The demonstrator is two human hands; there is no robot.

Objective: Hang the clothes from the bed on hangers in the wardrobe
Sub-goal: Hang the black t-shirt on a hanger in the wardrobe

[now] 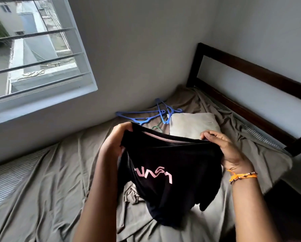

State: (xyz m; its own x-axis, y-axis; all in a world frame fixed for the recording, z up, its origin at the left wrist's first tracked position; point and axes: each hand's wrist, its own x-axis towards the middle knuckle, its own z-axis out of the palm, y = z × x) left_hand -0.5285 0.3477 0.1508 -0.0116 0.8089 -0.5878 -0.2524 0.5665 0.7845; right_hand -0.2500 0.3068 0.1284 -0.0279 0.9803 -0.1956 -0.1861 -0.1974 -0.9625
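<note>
I hold a black T-shirt (pixel 165 186) with pink lettering up above the bed (pixel 50 180). My left hand (pixel 116 140) grips one side of its top edge, and my right hand (pixel 221 147) grips the other side, stretching the opening between them. The shirt's lower part hangs down and touches the sheet. Behind it, several blue plastic hangers (pixel 151 114) lie in a tangle near the wall, with a green hanger hook (pixel 156 128) peeking out just past the shirt. The wardrobe is out of view.
A pale pillow (pixel 193 124) lies beside the hangers at the head of the bed. The dark wooden headboard (pixel 251 88) runs along the right wall. A barred window (pixel 32 49) is at upper left. The grey-brown sheet is rumpled, with a bunched fold (pixel 132 193) under the shirt.
</note>
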